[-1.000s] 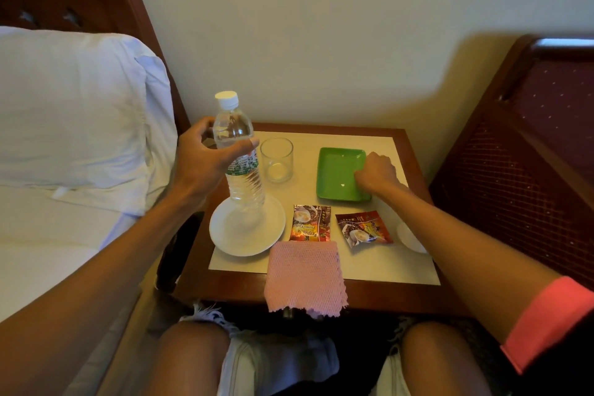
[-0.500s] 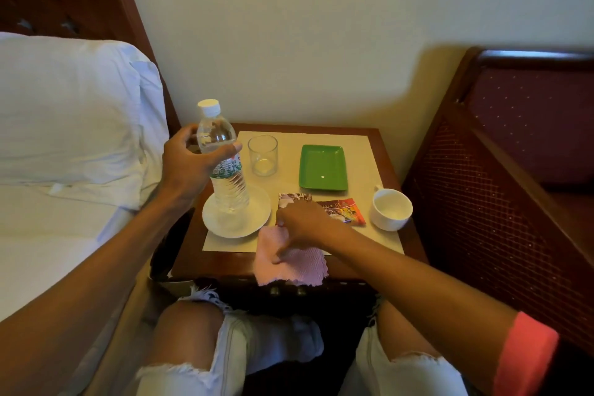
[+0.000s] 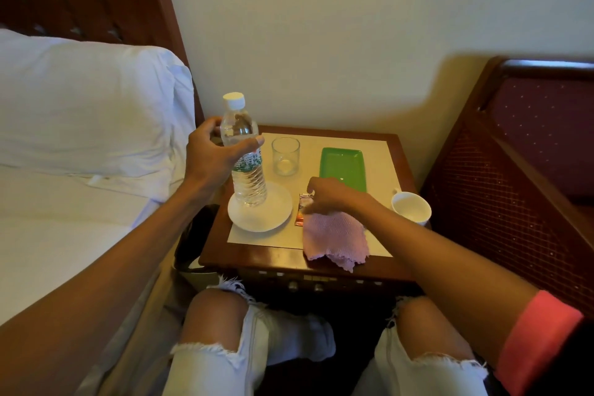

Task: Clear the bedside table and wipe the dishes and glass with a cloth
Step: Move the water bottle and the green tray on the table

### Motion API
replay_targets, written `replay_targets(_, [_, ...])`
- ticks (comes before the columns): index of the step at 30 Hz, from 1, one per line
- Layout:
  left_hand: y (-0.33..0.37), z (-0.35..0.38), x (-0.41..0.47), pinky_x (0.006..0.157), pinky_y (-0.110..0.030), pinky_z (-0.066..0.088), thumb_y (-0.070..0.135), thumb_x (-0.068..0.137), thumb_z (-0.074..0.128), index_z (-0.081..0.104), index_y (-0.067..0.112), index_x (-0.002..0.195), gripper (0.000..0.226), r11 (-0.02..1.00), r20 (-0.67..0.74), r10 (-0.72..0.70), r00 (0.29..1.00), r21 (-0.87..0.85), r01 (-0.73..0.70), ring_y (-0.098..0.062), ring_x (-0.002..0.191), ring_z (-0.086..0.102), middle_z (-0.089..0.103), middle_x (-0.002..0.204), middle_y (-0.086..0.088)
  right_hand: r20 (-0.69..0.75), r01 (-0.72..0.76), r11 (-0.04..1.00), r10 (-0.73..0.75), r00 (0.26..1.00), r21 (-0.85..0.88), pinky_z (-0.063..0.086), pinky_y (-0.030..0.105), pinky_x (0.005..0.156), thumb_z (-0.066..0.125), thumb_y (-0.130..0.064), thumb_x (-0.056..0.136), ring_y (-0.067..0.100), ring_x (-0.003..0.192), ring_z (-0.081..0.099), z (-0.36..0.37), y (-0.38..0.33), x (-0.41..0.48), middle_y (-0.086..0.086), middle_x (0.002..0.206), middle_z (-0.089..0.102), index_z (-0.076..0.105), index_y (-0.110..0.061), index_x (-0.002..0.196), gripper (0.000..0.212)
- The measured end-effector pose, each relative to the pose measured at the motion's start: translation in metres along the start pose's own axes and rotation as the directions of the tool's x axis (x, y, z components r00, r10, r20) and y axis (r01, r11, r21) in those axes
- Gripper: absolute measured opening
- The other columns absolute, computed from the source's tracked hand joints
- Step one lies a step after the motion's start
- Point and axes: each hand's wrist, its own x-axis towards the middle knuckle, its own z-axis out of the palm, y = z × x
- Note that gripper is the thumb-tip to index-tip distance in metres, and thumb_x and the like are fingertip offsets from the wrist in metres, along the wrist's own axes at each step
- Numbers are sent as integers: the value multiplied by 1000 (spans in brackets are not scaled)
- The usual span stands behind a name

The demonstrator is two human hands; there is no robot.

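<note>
Left hand grasping the water bottle, right hand down on the sachet and cloth

The left hand's (image 3: 213,154) thumb and fingers are wrapped round the upper body of the capped water bottle (image 3: 246,170). The bottle is upright with its base at the white saucer (image 3: 273,217), near the left edge of the bedside table (image 3: 257,259). The right hand's (image 3: 331,199) fingers are bent down over a sachet (image 3: 301,214) and the top edge of the pink cloth (image 3: 334,241). Whether they pinch either one cannot be told. The cloth lies bunched under the wrist and hangs over the table's front edge. Behind stand an empty glass (image 3: 285,156) and a green rectangular dish (image 3: 343,167). A white cup (image 3: 411,207) sits near the right edge, and a white pillow (image 3: 80,106) lies on the bed to the left.
</note>
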Motion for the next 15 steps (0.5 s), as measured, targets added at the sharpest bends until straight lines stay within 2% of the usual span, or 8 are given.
replay_targets(4, [-6,-3,0,76,-28,58,38,72,86,66,16,112,50,1000,-22,0,1000,4,0,-8,92,67,70,105,4,-18,-99,971,106,994,219,43,33,77,48,-48,98,31,108,59,25,-21,19,17,121,62,55,3,121,56])
replay_targets(7, [-12,-9,0,71,-19,54,32,73,86,66,13,113,48,1000,-37,1,999,8,-1,-2,87,66,70,105,3,-29,-152,934,170,985,324,42,32,72,56,-47,95,30,100,61,36,-31,35,17,116,65,57,2,114,53])
replay_targets(9, [-17,-17,2,72,-21,55,34,72,86,66,13,111,48,1000,-46,-4,999,26,5,-1,85,66,71,102,3,-22,-164,926,182,983,341,44,34,72,65,-35,91,33,106,61,39,-36,44,16,118,63,56,1,117,45])
replay_targets(11, [-21,-25,5,74,-26,57,37,69,87,67,15,109,49,999,-57,-12,998,35,14,-2,86,66,71,100,4,-14,-165,909,184,983,384,50,37,77,63,-19,90,33,105,62,35,-41,50,15,117,64,57,2,116,34])
replay_targets(12, [-24,-29,7,76,-29,58,40,68,87,67,16,108,51,999,-64,-17,998,39,19,-5,89,67,71,101,4,-8,-163,895,183,983,415,49,36,74,60,-14,90,31,98,62,32,-43,53,16,109,64,59,4,110,27])
replay_targets(14, [-26,-37,11,80,-34,59,45,65,86,68,19,109,54,999,-76,-22,997,41,26,-12,95,68,72,103,4,7,-162,860,182,983,484,41,30,57,53,-4,88,23,70,54,23,-47,58,15,83,59,60,2,83,11])
replay_targets(15, [-26,-40,13,80,-35,59,46,65,86,68,19,108,53,999,-83,-19,996,40,23,-14,96,67,72,103,4,8,-170,844,192,981,509,36,26,51,50,-1,87,19,59,48,16,-48,60,13,72,56,56,-1,72,16])
